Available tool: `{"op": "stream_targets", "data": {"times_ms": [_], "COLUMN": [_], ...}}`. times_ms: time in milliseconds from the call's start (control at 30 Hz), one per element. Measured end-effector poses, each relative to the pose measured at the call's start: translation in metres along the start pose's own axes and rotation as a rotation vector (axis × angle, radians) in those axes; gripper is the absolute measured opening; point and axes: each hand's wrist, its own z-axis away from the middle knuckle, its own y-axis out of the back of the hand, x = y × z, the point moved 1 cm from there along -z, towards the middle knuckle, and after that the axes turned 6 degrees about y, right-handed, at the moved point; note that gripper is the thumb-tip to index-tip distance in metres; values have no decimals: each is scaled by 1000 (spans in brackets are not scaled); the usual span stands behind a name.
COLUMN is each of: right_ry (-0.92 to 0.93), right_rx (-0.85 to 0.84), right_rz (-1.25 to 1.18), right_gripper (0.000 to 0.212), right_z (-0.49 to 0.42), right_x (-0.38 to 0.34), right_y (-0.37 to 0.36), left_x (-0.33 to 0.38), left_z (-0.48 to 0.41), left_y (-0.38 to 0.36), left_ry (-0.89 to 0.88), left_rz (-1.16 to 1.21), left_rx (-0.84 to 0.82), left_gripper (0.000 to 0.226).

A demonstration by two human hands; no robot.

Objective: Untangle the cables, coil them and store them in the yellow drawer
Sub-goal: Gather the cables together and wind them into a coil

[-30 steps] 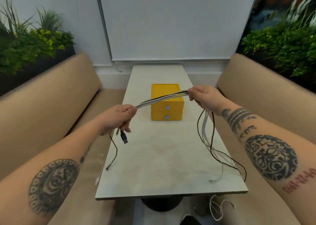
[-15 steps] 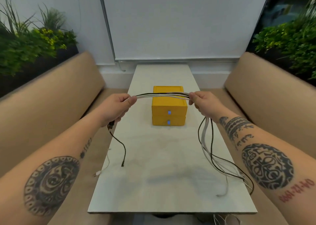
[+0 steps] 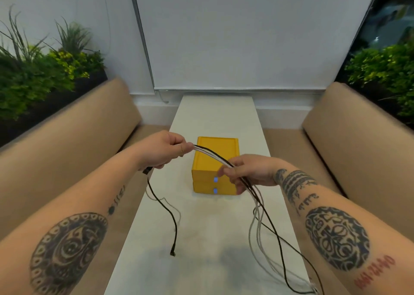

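I see two bare, tattooed forearms reaching forward over a long pale tabletop point(image 3: 212, 115). The left grip point(image 3: 163, 151) is clamped on a bundle of black and white cables point(image 3: 212, 157), fingers curled tight around it. The right grip point(image 3: 248, 171), lower and just beside it, pinches the same bundle between thumb and curled fingers. A short taut stretch of the bundle slopes down from the left grip to the right one.

Below the left grip, a loose black cable end point(image 3: 165, 209) and a thin white one hang down toward the tabletop. From the right grip, several long strands trail down and toward me, past the near edge.

Just beyond and below both grips stands the yellow drawer unit point(image 3: 224, 144) on the tabletop, two stacked drawers, both closed. The right grip's fingertips overlap its front in my view.

Tan padded benches point(image 3: 67, 138) run along either side.
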Motion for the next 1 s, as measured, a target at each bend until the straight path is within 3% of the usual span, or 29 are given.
{"op": "stream_targets", "data": {"times_ms": [100,167,300,433,567,667,1000], "right_ry": [90,141,118,111,126,136,113], "right_rx": [67,133,133,191,287,328,319], "right_rz": [96,155,215,253,295,265,107], "right_gripper": [46,39,39,37,35,35,40], "right_z": [-16,-22,-23,-24,-24,-20,-15], "right_x": [-39,-56,-72,-75,-83,-91,-91], "right_y": [-11,-12,-3,-5,-5,-2,-4], "left_x": [9,5,-9,-13,-14,-12,22], "left_z": [-7,-11,-15,-26,-35,-42,-55], "left_y": [0,4,9,16,31,40,38], "left_ry": [-18,-27,-42,-66,-65,-107,-232], "left_rz": [-55,19,123,219,268,295,107], "left_rx": [-4,-27,-185,-297,-442,-478,-452], "left_gripper": [42,37,35,55,40,29,29]}}
